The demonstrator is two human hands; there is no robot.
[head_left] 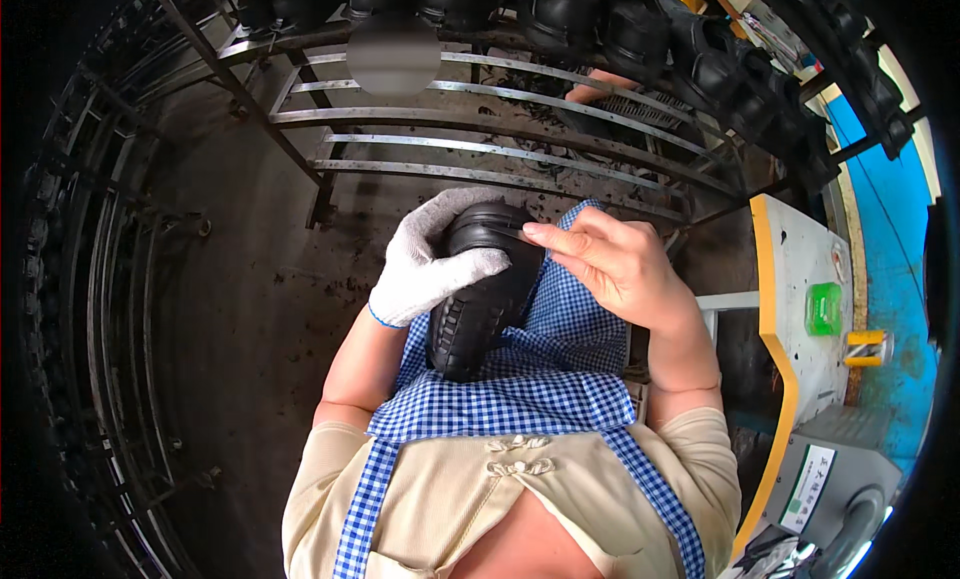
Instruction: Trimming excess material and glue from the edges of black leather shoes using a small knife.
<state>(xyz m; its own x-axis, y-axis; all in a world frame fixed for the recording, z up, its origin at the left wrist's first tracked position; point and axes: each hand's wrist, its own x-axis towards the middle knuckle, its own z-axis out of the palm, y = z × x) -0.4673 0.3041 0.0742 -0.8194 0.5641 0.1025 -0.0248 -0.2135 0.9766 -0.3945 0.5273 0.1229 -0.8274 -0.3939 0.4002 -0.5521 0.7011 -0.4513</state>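
Observation:
My left hand point(425, 264), in a white knitted glove with a blue-trimmed cuff, is closed round one end of a black shoe point(475, 324). The shoe lies lengthwise over my lap, its ridged sole edge showing and its near end resting against the blue checked apron point(580, 314). My right hand point(620, 264) is bare and comes in from the right. Its thumb and fingers are pinched together at the shoe's upper right edge, beside the gloved fingers. A thin dark sliver shows at those fingertips, too small to name.
Ahead stands a metal rack point(430, 119) with several black shoes point(560, 14) along its top. Another rack point(120, 309) lines the left. At right, a white table point(800, 249) with a yellow edge bears a green container point(824, 309); a grey machine point(850, 469) stands near it.

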